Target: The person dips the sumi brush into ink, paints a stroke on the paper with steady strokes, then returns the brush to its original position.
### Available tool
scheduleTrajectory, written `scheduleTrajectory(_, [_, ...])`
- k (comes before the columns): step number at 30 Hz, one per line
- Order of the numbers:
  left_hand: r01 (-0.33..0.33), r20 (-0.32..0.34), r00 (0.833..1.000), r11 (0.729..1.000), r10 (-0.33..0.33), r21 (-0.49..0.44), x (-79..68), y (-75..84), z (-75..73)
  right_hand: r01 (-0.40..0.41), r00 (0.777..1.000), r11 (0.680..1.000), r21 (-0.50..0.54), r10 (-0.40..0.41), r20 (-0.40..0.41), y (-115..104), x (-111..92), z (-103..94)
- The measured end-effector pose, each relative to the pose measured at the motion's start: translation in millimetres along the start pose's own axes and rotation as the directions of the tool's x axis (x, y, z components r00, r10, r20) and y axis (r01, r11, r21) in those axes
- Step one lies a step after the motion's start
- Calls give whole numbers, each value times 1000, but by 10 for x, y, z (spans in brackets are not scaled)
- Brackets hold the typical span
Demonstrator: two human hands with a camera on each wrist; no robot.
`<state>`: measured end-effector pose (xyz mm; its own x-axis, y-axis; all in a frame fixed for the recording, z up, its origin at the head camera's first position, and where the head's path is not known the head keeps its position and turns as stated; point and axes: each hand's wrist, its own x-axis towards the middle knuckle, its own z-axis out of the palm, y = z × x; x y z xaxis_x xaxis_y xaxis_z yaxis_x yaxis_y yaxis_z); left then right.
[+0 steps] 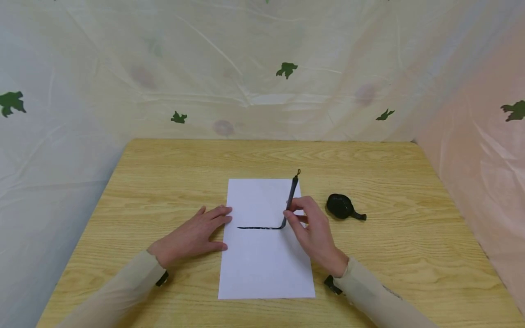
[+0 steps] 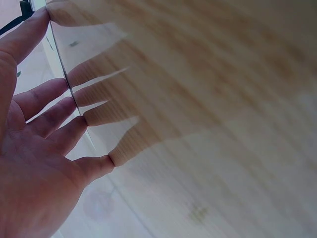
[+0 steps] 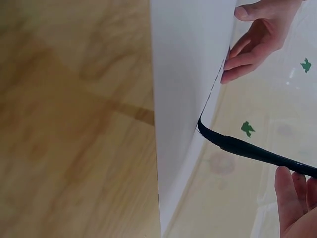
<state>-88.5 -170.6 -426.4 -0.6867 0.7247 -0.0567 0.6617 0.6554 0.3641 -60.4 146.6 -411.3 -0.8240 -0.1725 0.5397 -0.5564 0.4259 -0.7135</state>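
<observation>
A dark calligraphy brush (image 1: 292, 193) stands nearly upright in my right hand (image 1: 313, 232), pinched between thumb and fingers. Its bent black tip meets the white paper (image 1: 262, 273) at the right end of a thin black line (image 1: 258, 228). In the right wrist view the brush (image 3: 247, 148) slants down to the sheet, its bristles (image 3: 205, 130) curved against it. My left hand (image 1: 194, 234) lies spread on the table at the paper's left edge, fingertips touching that edge. The left wrist view shows the same hand (image 2: 39, 148) with fingertips on the surface.
Right of the paper sits a small glossy black pot with a short handle (image 1: 339, 206). The wooden table (image 1: 164, 168) extends around the sheet. Pale curtains (image 1: 246, 82) with green leaf-like shapes hang behind and at both sides.
</observation>
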Motion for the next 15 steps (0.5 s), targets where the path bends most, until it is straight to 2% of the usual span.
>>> scheduleTrajectory(15, [1, 7, 1000, 1000, -1, 2, 3, -4, 13, -38, 999, 999, -14, 38, 9, 15, -31, -56])
